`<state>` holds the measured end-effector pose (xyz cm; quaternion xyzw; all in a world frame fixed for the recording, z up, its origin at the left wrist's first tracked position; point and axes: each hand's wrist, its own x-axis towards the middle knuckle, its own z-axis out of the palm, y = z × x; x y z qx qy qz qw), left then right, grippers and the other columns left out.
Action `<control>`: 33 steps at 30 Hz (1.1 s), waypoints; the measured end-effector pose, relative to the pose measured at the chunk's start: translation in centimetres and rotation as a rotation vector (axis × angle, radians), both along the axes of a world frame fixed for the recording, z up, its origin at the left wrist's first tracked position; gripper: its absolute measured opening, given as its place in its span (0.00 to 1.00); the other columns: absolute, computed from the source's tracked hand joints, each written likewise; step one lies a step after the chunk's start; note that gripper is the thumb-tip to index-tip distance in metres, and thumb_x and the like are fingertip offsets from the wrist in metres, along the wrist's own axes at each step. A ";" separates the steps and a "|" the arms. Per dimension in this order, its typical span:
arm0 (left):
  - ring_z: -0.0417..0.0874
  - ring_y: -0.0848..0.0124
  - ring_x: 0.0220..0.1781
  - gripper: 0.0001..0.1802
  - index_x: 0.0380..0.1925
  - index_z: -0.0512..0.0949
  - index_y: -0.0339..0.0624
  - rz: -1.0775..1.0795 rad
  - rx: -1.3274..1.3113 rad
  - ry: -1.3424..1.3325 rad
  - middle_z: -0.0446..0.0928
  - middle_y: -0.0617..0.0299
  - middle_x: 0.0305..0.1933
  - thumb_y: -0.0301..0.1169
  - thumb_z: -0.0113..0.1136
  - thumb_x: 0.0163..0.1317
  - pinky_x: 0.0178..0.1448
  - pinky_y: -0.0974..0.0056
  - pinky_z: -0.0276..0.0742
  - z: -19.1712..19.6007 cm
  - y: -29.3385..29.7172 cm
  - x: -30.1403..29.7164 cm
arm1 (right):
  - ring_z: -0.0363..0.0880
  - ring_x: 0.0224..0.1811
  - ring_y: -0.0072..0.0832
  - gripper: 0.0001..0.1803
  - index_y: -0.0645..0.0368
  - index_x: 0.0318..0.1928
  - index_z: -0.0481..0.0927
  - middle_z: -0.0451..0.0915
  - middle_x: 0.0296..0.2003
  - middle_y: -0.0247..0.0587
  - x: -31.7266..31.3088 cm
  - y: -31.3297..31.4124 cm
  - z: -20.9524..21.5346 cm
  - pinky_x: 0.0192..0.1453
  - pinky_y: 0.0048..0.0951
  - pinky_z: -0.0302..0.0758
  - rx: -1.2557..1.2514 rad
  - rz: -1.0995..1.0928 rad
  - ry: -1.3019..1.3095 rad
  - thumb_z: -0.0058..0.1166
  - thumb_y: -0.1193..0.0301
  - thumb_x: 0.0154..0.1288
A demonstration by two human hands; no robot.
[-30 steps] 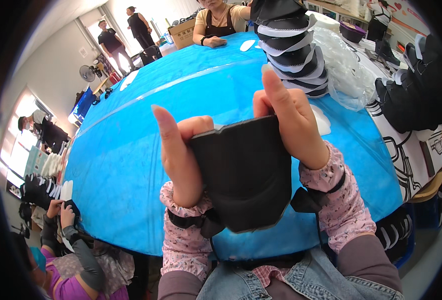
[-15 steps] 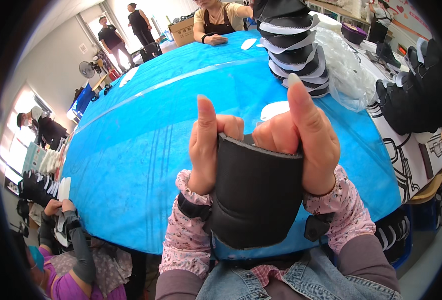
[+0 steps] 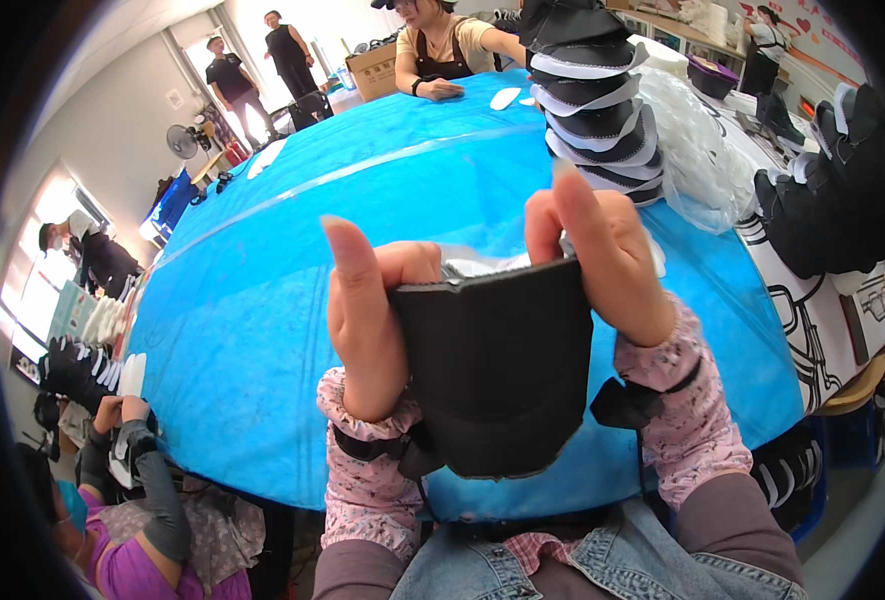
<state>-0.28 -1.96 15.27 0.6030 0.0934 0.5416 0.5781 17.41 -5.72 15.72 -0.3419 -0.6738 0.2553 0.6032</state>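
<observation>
A black shoe upper [image 3: 498, 370] hangs in front of me with its rounded end down and its smooth outer face toward me. My left hand [image 3: 368, 310] pinches the upper's left top corner, fingers curled behind the edge and thumb pointing up. On the right top corner, my right hand [image 3: 608, 255] grips in the same way. Between the hands, a pale lining shows behind the top edge. The fingertips behind the upper are partly hidden.
Blue sheeting [image 3: 263, 330] covers the table. Beyond my right hand rises a tall stack of black-and-white uppers [image 3: 603, 125], beside clear plastic bags [image 3: 698, 150]. Black shoes [image 3: 843, 190] stand at the right. Co-workers sit across the table and at the lower left.
My hands have moved apart, stretching the upper's top edge wider and straighter. The upper has risen slightly, and its pale lining now shows.
</observation>
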 end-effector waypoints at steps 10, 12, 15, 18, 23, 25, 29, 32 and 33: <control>0.68 0.75 0.40 0.16 0.46 0.70 0.36 0.199 0.363 0.364 0.72 0.60 0.41 0.37 0.43 0.68 0.46 0.72 0.65 0.3 2.1 0.3 | 0.70 0.21 0.11 0.15 0.66 0.28 0.81 0.78 0.19 0.30 0.8 -2.2 2.2 0.23 0.17 0.66 -0.173 -0.030 -0.082 0.62 0.63 0.55; 0.68 0.76 0.42 0.15 0.49 0.69 0.37 0.523 0.545 0.325 0.72 0.59 0.44 0.34 0.43 0.67 0.48 0.73 0.64 0.6 2.6 -0.8 | 0.64 0.23 0.10 0.17 0.64 0.28 0.80 0.74 0.20 0.25 1.5 -2.1 2.4 0.26 0.15 0.61 -0.018 -0.290 0.086 0.56 0.60 0.60; 0.75 0.74 0.34 0.21 0.43 0.71 0.32 0.247 0.362 0.167 0.76 0.55 0.34 0.39 0.35 0.69 0.37 0.72 0.68 0.6 1.4 -1.9 | 0.75 0.37 0.19 0.20 0.65 0.43 0.76 0.78 0.38 0.35 3.0 -0.1 0.3 0.42 0.18 0.71 0.241 -0.555 0.452 0.49 0.58 0.65; 0.77 0.75 0.23 0.27 0.32 0.76 0.34 -0.333 0.274 0.470 0.79 0.59 0.26 0.45 0.31 0.70 0.26 0.74 0.66 0.7 0.2 -1.1 | 0.75 0.44 0.23 0.23 0.66 0.50 0.71 0.75 0.46 0.41 1.5 0.0 -0.9 0.49 0.22 0.71 0.377 -0.557 0.493 0.46 0.58 0.67; 0.62 0.60 0.63 0.50 0.64 0.51 0.37 -0.666 -0.149 0.220 0.59 0.49 0.63 0.69 0.18 0.57 0.64 0.55 0.57 -1.7 0.5 2.9 | 0.73 0.41 0.23 0.15 0.68 0.48 0.69 0.74 0.43 0.39 -1.6 -0.6 -1.8 0.44 0.22 0.69 0.451 -0.206 0.060 0.49 0.73 0.63; 0.56 0.56 0.68 0.55 0.65 0.49 0.37 -0.788 -0.315 -0.034 0.51 0.49 0.68 0.73 0.17 0.52 0.68 0.51 0.50 -1.7 0.9 3.2 | 0.74 0.39 0.22 0.17 0.67 0.50 0.68 0.74 0.40 0.38 -2.0 -0.5 -1.6 0.41 0.20 0.70 0.172 -0.055 0.109 0.52 0.74 0.61; 0.58 0.59 0.67 0.49 0.64 0.54 0.41 -0.683 -0.233 -0.161 0.56 0.54 0.67 0.70 0.23 0.56 0.69 0.52 0.49 -2.6 2.6 3.6 | 0.73 0.38 0.19 0.17 0.63 0.51 0.69 0.74 0.38 0.35 -0.8 0.0 -1.9 0.40 0.19 0.69 0.166 0.117 0.199 0.46 0.65 0.67; 0.60 0.61 0.66 0.42 0.63 0.58 0.44 -0.514 -0.263 -0.372 0.59 0.59 0.66 0.64 0.27 0.61 0.68 0.53 0.51 -3.5 2.8 3.9 | 0.68 0.56 0.27 0.22 0.62 0.59 0.62 0.69 0.54 0.38 0.0 1.0 -0.8 0.60 0.31 0.64 0.034 0.356 0.765 0.34 0.62 0.71; 0.59 0.63 0.66 0.35 0.62 0.60 0.45 -0.717 -0.110 -0.440 0.60 0.61 0.65 0.57 0.31 0.65 0.67 0.54 0.53 -3.7 4.2 3.2 | 0.68 0.57 0.30 0.21 0.61 0.59 0.63 0.69 0.56 0.38 0.1 1.2 -0.8 0.62 0.34 0.63 0.079 0.471 0.739 0.34 0.63 0.71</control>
